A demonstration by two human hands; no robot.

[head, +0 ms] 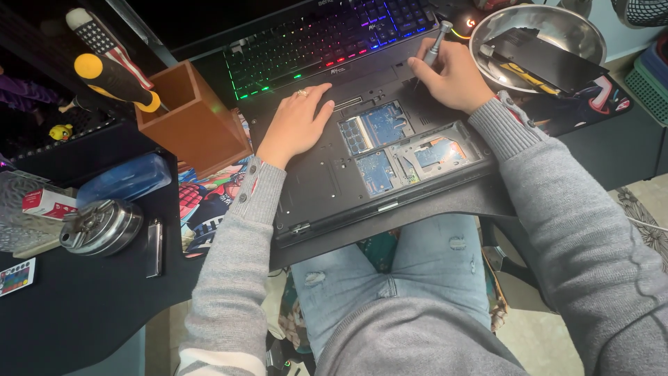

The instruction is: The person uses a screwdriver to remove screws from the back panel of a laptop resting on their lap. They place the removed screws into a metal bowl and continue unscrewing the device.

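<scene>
Evidently mid-unscrewing, the right hand (451, 75) pinches a screwdriver (437, 43) at upper right of the laptop (327, 181), while the left hand (298, 122) rests flat, fingers together; steady downward pressure seems needed.

Dark desk surface (83, 306) fills the left side, black and matte, curving around the seat. Rainbow backlight glows off a keyboard (327, 35) at the top, the brightest colour here. A wooden box (191, 118) stands on a printed mat (205, 202). Pale patterned floor (557, 341) shows bottom right, with a green basket (650, 83) at the edge. Light is soft, even, indoor.
</scene>
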